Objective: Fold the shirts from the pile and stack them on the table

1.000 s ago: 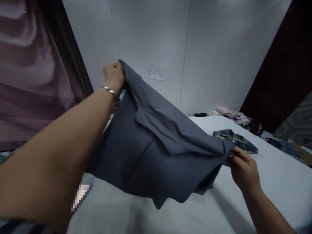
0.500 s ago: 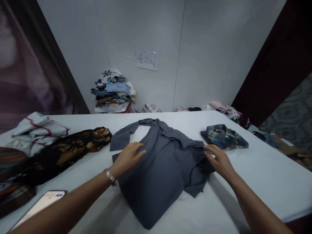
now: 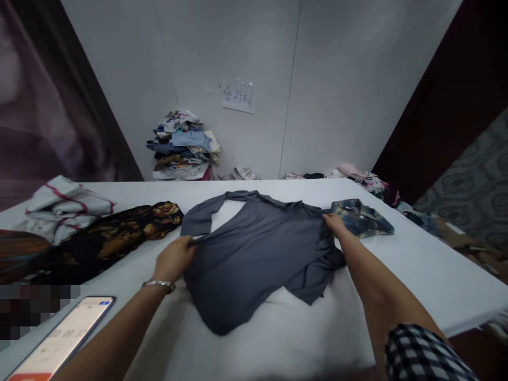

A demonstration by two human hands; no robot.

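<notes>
gray shirt (image 3: 254, 248) between left hand (image 3: 173, 260) and right hand (image 3: 336, 225), both hands tight on its edges

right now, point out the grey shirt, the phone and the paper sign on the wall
Grey shirt (image 3: 254, 246), head view: middle of its body.
Phone (image 3: 65, 336), head view: its lit screen.
Paper sign (image 3: 238, 97), head view: its written middle.

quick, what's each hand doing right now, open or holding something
Left hand: closed, holding the grey shirt by its left edge.
Right hand: closed, pinching its upper right part.
</notes>
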